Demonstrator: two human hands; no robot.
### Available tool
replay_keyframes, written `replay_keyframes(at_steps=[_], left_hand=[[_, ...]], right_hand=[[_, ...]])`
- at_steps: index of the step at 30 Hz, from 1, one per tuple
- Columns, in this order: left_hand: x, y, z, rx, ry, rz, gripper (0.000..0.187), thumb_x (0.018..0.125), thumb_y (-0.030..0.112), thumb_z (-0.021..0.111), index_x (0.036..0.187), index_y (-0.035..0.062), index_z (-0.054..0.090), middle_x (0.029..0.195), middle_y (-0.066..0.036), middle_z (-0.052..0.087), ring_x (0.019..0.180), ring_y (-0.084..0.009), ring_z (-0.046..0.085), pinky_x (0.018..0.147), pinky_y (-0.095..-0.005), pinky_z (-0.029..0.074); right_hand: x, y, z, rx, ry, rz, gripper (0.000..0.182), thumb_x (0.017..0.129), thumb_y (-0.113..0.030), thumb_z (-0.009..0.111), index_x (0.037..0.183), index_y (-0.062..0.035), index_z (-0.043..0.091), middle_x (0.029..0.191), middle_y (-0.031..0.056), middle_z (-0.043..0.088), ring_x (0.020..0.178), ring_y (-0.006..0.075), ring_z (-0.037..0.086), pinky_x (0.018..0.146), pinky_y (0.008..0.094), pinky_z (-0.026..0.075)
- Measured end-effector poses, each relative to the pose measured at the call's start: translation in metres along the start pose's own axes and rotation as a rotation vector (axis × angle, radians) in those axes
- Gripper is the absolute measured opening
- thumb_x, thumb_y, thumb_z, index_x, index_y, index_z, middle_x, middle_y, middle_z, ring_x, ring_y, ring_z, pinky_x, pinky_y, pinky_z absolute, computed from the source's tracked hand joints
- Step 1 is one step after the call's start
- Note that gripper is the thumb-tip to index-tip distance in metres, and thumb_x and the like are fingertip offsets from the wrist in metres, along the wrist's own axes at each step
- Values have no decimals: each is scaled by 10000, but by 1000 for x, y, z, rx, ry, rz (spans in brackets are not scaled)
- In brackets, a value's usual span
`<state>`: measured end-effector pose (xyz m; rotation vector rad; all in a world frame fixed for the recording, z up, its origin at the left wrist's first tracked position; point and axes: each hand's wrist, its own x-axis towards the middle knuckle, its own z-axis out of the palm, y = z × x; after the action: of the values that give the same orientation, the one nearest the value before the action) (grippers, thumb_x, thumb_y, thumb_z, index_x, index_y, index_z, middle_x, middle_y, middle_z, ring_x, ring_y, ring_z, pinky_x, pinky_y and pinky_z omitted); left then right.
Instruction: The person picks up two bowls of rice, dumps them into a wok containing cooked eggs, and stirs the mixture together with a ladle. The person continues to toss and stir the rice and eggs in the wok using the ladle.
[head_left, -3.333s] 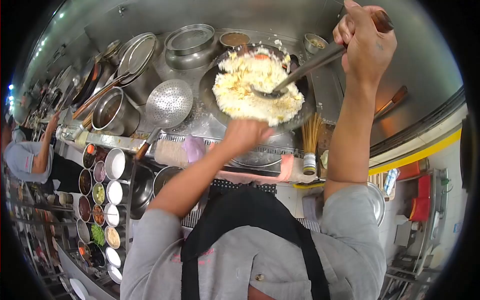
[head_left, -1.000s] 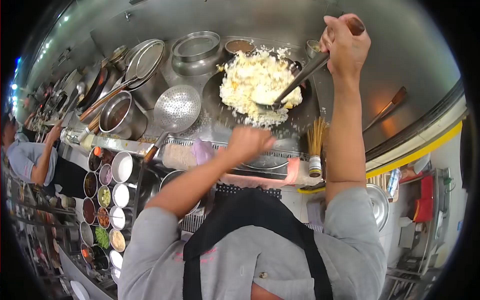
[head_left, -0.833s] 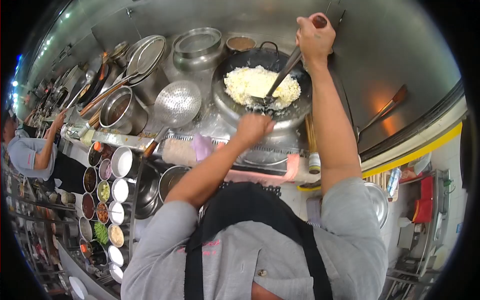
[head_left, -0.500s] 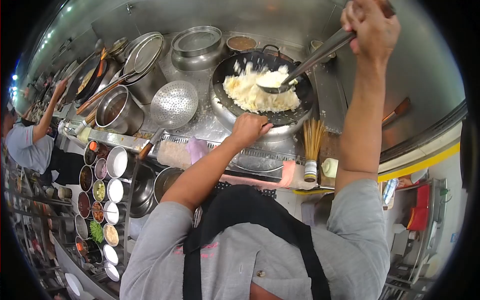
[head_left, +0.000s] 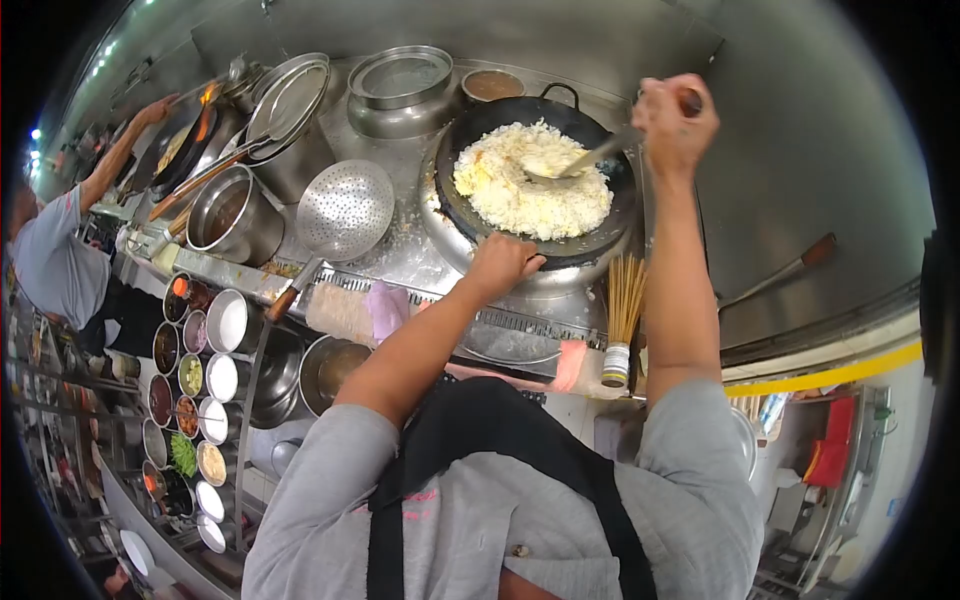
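A black wok (head_left: 620, 205) sits on a round steel burner, with white rice mixed with yellow egg (head_left: 540, 190) spread inside. My left hand (head_left: 503, 266) is closed on the wok's near rim. In my right hand (head_left: 680, 125), above the wok's right side, is the handle of a ladle (head_left: 603, 152). The ladle's bowl rests in the middle of the rice. Just right of the wok's near edge stands a bamboo brush (head_left: 625, 305) with its bristles up.
A perforated strainer (head_left: 346, 210) lies left of the wok, near a steel pot (head_left: 236, 216). Behind are a lidded pot (head_left: 400, 90) and a bowl of brown liquid (head_left: 493, 85). Ingredient tins (head_left: 222, 378) line the lower left. A co-worker (head_left: 60, 250) works at another wok, far left.
My right hand and the ladle have come lower and to the left. Rice that was in the air now lies in the wok, spread wider. The co-worker's arm has shifted right.
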<state>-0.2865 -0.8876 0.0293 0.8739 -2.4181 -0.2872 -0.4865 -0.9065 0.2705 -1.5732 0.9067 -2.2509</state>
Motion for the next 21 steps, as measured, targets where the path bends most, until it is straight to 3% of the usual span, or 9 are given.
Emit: replay_keyframes(at_steps=[3,6,8,12,14,17,21], left_hand=[[-1,-5,7,-23,18,12,354,927,382,650,753,76,680,690,-151,672,683,-361,667,680,-465,516],[-2,-8,12,-2,-16,37,349,930,389,643,779,78,684,701,-153,676,699,-364,670,689,-471,515],[1,-9,10,-11,-23,22,340,928,384,642,786,78,685,703,-154,676,705,-364,671,694,-478,512],[0,-7,8,-20,-25,26,345,931,379,639,770,75,670,707,-159,674,710,-369,671,693,-481,513],[1,-8,8,-36,-6,36,346,931,374,639,762,73,663,706,-162,671,709,-373,669,688,-485,514],[0,-9,10,-81,6,39,344,930,369,639,757,72,659,709,-165,670,706,-376,666,681,-490,516],[5,-7,5,-66,-4,4,336,928,368,643,769,74,665,715,-164,673,703,-380,665,679,-495,517]], right_hand=[[-8,-9,-1,-91,60,-37,232,863,5,681,735,-65,500,586,-33,489,481,56,475,417,238,385],[-4,19,-9,-42,-76,20,243,861,11,684,728,-60,493,587,-29,488,473,57,464,419,248,385],[6,-11,12,4,-58,74,252,863,19,684,724,-55,488,579,-18,483,464,60,457,420,255,384],[8,-74,33,72,-106,-16,229,873,20,674,736,-45,503,574,-8,493,466,71,469,421,263,386],[-3,-72,43,22,-117,-23,170,890,17,652,774,-18,532,590,17,508,464,96,471,430,275,394],[-16,29,56,34,-119,8,235,859,9,682,725,-62,502,551,-32,500,470,51,488,407,251,378],[8,-2,49,-25,-35,-44,223,848,-2,683,730,-59,503,570,-28,510,476,51,488,417,248,382]])
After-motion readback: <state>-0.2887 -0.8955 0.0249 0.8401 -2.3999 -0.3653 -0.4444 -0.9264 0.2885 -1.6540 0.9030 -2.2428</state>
